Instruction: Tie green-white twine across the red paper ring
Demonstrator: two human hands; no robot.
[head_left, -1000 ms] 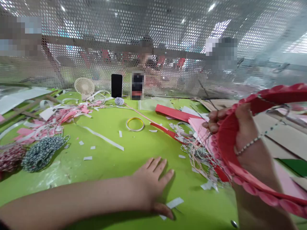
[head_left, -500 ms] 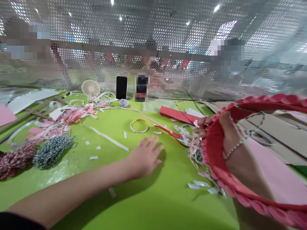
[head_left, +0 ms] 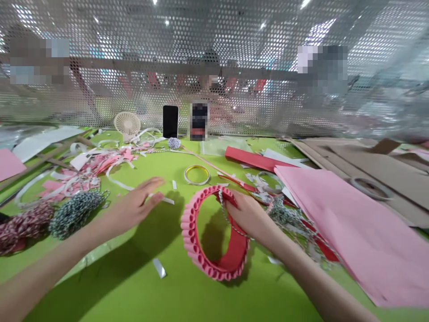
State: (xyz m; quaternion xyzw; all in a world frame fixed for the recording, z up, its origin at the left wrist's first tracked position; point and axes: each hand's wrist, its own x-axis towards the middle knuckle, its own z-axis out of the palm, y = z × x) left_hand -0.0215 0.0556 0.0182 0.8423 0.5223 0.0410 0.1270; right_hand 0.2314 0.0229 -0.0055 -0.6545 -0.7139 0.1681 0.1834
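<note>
My right hand (head_left: 248, 214) grips the upper right side of a red ring (head_left: 187, 241) whose outer edge is lined with small pink paper loops. The ring stands tilted over the green table (head_left: 134, 286), and a thin dark-and-white cord (head_left: 225, 210) hangs inside it near my fingers. My left hand (head_left: 137, 203) is held over the table to the left of the ring, fingers stretched out and holding nothing. A narrow white strip (head_left: 167, 200) lies just beyond its fingertips. Behind the ring lies a roll of tape (head_left: 197, 182) with a yellow inside.
Bundles of twisted cord (head_left: 75, 214) and pink paper scraps (head_left: 90, 165) lie at left. A small fan (head_left: 127, 124) and a phone (head_left: 170, 121) stand at the back before a perforated screen. Pink sheets (head_left: 355, 223), a red strip (head_left: 254, 157) and cardboard (head_left: 338, 156) cover the right.
My right hand has brought the ring from the far right to the table's middle. My left hand has moved left, off the middle of the table.
</note>
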